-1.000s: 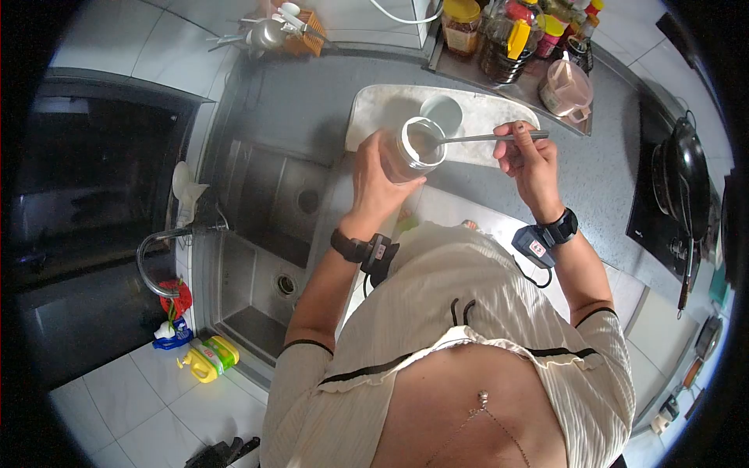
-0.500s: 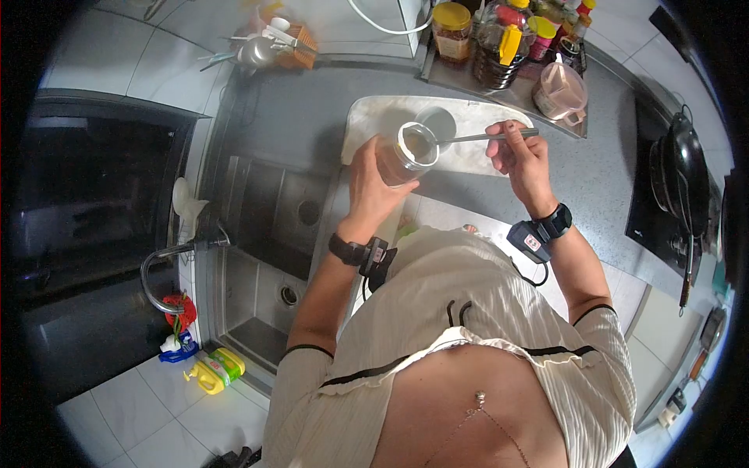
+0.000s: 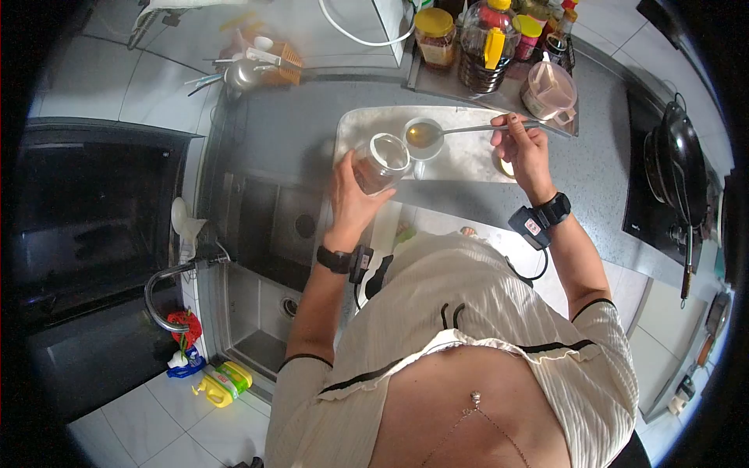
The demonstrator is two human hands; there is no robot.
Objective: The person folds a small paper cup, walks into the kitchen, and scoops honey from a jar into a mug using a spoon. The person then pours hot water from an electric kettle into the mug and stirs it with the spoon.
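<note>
My left hand is wrapped around a clear, open glass jar, which tilts above the near left part of a white cutting board. Between the fingers of my right hand is the handle of a long metal spoon. Its bowl carries an amber liquid and is over a white mug on the board; whether it touches the mug I cannot tell. Partly behind my right hand, a round lid-like thing lies on the board.
Behind the board, a metal tray bears a dark oil bottle, jars and a pinkish plastic pitcher. A double sink with a faucet lies left. On the right, a black wok sits on the stove.
The spoon has come out of the jar and is now over the mug, with amber liquid in its bowl. The jar has moved left, away from the spoon.
</note>
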